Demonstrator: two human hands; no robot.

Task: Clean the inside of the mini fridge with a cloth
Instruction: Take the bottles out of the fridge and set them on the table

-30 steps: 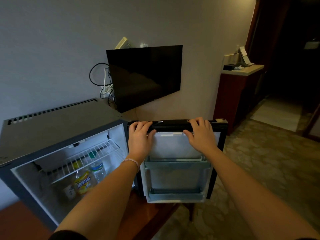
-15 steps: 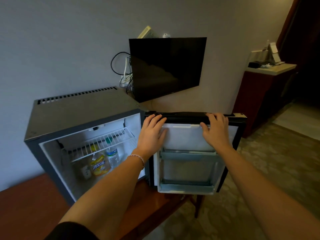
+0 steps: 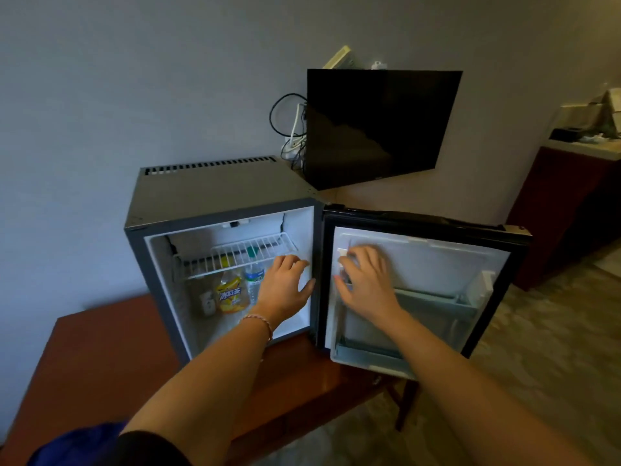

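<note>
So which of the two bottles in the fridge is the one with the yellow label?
The left bottle, standing under the wire shelf, with a yellow label and cap. The bottle beside it, nearer the left hand, is clear with a green cap.

Two bottles (image 3: 240, 287) and wire shelf (image 3: 242, 255) crowd the mini fridge (image 3: 215, 196) interior.
</note>
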